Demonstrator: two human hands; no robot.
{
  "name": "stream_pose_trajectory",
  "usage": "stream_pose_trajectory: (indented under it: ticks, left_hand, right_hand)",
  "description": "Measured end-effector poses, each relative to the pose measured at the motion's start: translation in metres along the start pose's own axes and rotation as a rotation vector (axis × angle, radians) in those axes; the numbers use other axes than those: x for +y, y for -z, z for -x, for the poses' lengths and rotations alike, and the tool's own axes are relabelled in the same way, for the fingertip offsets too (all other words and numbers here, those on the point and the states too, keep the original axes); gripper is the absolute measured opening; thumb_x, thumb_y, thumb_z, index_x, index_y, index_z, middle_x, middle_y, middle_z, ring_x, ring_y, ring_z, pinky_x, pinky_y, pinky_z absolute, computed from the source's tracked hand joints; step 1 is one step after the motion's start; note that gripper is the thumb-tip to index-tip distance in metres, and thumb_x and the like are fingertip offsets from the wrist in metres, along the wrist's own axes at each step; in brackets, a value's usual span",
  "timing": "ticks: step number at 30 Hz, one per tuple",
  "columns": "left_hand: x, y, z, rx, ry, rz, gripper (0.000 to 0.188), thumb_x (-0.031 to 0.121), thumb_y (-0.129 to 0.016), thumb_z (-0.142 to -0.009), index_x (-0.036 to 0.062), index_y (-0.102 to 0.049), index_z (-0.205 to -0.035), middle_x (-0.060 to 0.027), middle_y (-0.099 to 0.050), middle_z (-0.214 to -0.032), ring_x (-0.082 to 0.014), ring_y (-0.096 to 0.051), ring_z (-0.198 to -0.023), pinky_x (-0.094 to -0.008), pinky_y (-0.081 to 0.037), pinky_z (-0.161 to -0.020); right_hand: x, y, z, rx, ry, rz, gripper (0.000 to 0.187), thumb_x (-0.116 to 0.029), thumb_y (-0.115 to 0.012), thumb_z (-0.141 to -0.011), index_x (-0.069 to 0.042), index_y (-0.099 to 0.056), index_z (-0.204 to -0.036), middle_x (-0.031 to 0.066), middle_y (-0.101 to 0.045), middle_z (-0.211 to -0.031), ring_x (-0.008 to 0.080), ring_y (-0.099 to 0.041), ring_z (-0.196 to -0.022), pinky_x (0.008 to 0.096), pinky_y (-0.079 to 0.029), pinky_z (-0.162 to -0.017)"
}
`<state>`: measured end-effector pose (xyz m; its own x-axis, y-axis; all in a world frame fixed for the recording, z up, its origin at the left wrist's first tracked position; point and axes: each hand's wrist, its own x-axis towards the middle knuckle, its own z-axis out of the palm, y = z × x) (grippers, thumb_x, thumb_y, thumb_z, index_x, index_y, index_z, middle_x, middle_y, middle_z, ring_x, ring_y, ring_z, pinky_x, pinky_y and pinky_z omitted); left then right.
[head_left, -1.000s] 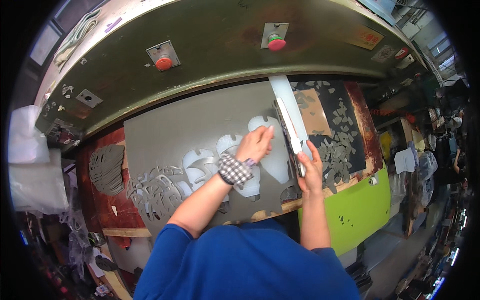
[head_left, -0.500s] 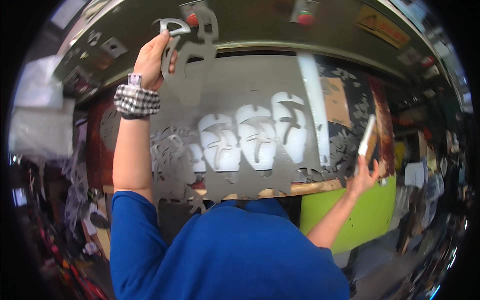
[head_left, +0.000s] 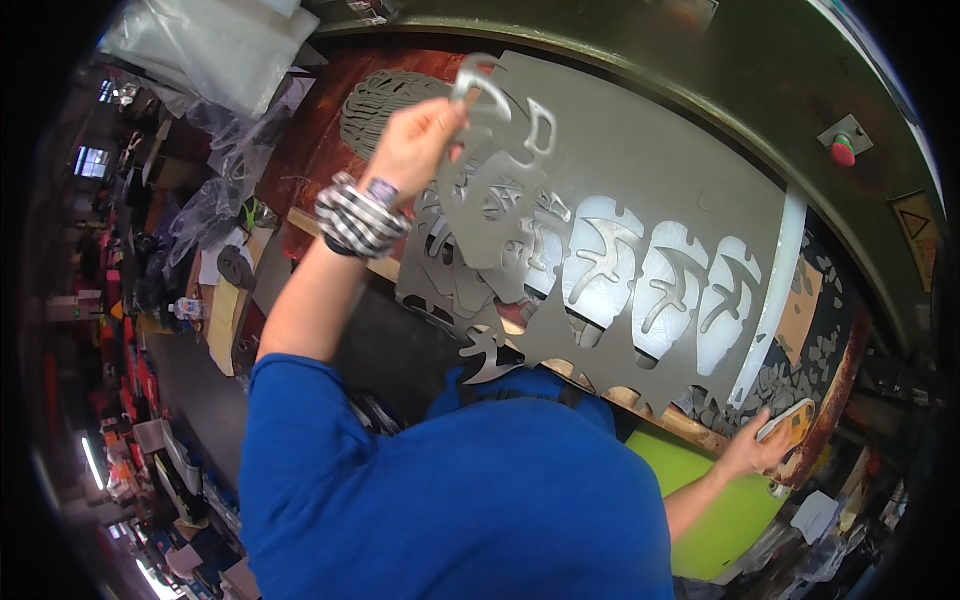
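Note:
My left hand [head_left: 420,140] is closed on a thin grey cut-out piece [head_left: 490,235], raised over the left part of the bench. The piece has curved openings, and its upper edge shines silver. Below it lies a large grey sheet [head_left: 640,150] with several cut-out openings that show a white board [head_left: 600,290] beneath. At the bench's right front corner, my right hand [head_left: 750,452] grips a flat block [head_left: 795,425] with a pale edge and an orange-yellow face. Its exact kind I cannot make out.
Several stacked grey cut pieces [head_left: 390,110] sit at the far left of the bench. Grey scraps [head_left: 790,385] lie by a tan sheet [head_left: 800,315] at the right. A green machine beam [head_left: 640,50] with a red button [head_left: 843,152] spans the back. A lime-green panel [head_left: 690,500] is below.
The view has turned toward the left. My left hand, still holding the grey piece, has come from near the machine beam to over the bench's left part. My right hand keeps the block, now tipped lower.

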<state>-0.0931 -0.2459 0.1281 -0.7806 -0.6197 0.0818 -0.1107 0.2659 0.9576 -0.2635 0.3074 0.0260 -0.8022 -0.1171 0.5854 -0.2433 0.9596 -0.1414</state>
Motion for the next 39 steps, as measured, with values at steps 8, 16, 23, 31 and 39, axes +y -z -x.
stream_pose_trajectory:
  ticks: [8,16,23,31,39]
  left_hand:
    - [-0.058,-0.012,0.077,-0.020,0.141,-0.961,0.030,0.027,-0.068,-0.084,0.0018,-0.055,-0.096,-0.0167,-0.063,-0.069,-0.0363,-0.064,-0.066,-0.0421,-0.052,-0.060]
    - [-0.055,-0.042,0.069,-0.722,-0.832,-0.842,0.051,0.025,-0.070,-0.074,0.0085,-0.055,-0.120,-0.0065,-0.058,-0.108,-0.0213,-0.054,-0.111,-0.0484,-0.033,-0.108]
    - [-0.055,-0.007,-0.006,-0.623,-0.142,-0.041,0.014,0.015,-0.060,-0.090,0.0036,-0.066,-0.093,-0.0062,-0.063,-0.077,-0.0159,-0.061,-0.071,-0.0309,-0.050,-0.066]
    - [-0.013,0.028,-0.078,-0.282,-0.363,0.455,0.031,0.023,-0.045,-0.101,-0.0010,-0.056,-0.116,-0.0086,-0.067,-0.093,-0.0151,-0.064,-0.081,-0.0292,-0.055,-0.073]
    - [-0.076,0.007,0.030,-1.013,-1.068,-0.293,0.047,0.011,-0.065,-0.076,0.0108,-0.059,-0.122,-0.0042,-0.051,-0.087,-0.0208,-0.056,-0.086,-0.0426,-0.045,-0.089]
  right_hand:
    - [-0.213,0.028,0.051,-1.141,-0.434,-1.397,0.019,0.000,-0.059,-0.091,0.004,-0.060,-0.110,0.0120,-0.069,-0.098,0.0139,-0.065,-0.087,0.0254,-0.054,-0.076]
    - [-0.305,0.014,0.063,-1.529,-0.546,-1.433,0.012,-0.010,-0.053,-0.097,0.001,-0.053,-0.102,0.0088,-0.065,-0.094,0.0126,-0.063,-0.087,0.0263,-0.053,-0.077]
    - [-0.314,0.026,0.083,-1.450,-0.526,-1.394,0.017,-0.009,-0.061,-0.092,0.002,-0.055,-0.104,0.0108,-0.067,-0.093,0.0121,-0.064,-0.087,0.0250,-0.051,-0.077]
    - [-0.352,0.029,0.095,-1.300,-0.323,-1.003,0.033,-0.010,-0.072,-0.081,-0.001,-0.049,-0.103,0.0132,-0.068,-0.075,0.0235,-0.068,-0.068,0.0320,-0.052,-0.062]
    - [-0.366,0.018,0.109,-1.300,-0.699,-1.114,0.038,-0.002,-0.071,-0.081,-0.005,-0.041,-0.104,0.0060,-0.064,-0.068,0.0107,-0.059,-0.056,0.0264,-0.047,-0.050]
